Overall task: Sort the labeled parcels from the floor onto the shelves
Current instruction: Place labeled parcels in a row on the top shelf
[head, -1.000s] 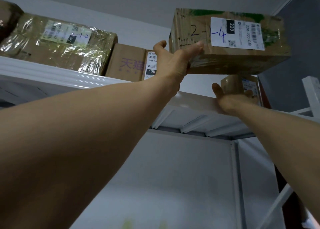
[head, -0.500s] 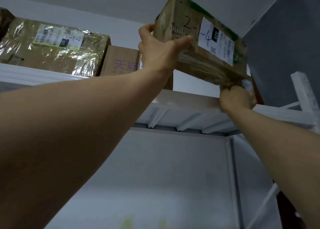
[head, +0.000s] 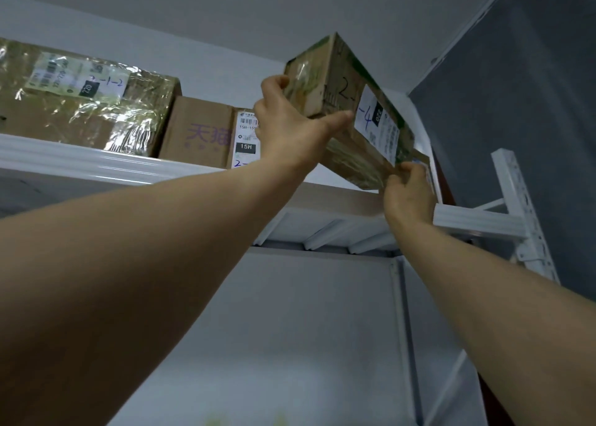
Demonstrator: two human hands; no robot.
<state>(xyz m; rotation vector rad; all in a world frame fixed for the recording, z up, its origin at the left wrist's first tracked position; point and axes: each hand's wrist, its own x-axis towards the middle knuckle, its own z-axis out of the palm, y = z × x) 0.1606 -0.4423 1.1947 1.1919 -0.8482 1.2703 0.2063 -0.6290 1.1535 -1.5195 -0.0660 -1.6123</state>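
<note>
1. Left grip [head: 290, 132] grasps the high left end of a cardboard parcel [head: 335, 83]. Thumb lies along the front edge, fingers curl over the end face.
2. Right grip [head: 408, 196] clasps the parcel's low right corner from below, fingers curled on the edge.
3. Parcel is held up over the right part of the top shelf [head: 96, 164], steeply tilted, left end up. Can't tell if it touches the shelf.
4. Its white label [head: 377, 125] w/ black "220" patch faces the camera. Handwritten "2-" and "-4" run beside and over it.
5. On the shelf at left is a tape-wrapped parcel [head: 80, 103] marked "2-1-2". Right against it is a brown box [head: 200, 132] w/ purple print and a "15H" label.
6. White perforated upright [head: 522, 212] stands at the shelf's right end.
</note>
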